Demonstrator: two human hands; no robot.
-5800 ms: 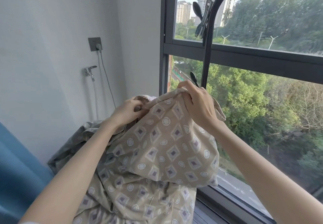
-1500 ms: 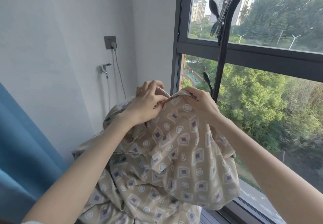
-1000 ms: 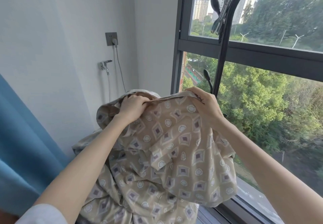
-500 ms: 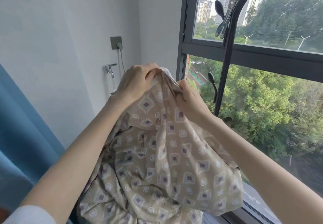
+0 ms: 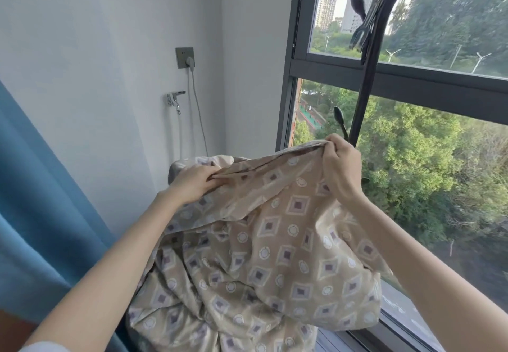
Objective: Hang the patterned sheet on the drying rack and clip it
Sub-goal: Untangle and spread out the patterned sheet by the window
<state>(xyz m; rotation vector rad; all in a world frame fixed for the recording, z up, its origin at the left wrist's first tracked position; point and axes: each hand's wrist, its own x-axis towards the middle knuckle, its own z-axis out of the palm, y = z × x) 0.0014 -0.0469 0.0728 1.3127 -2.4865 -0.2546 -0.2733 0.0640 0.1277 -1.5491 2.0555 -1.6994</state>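
Observation:
The beige patterned sheet (image 5: 264, 255), printed with purple diamonds and white circles, hangs bunched in front of me. My left hand (image 5: 192, 184) grips its upper edge at centre left. My right hand (image 5: 339, 170) pinches the same edge higher up, close to the black curved pole of the drying rack (image 5: 362, 96). The edge runs taut between both hands. A black clip (image 5: 362, 21) is clamped high on the pole, and a second black clip (image 5: 340, 122) sits lower, just above my right hand. The rest of the rack is hidden behind the sheet.
A large dark-framed window (image 5: 412, 76) fills the right side. On the white wall are a socket with a plugged cable (image 5: 185, 58) and a tap (image 5: 174, 100). A blue curtain (image 5: 41, 214) hangs at the left.
My hands were close together on the sheet half a second ago. They have since moved apart, the left lower and leftward, the right toward the pole, stretching the edge between them.

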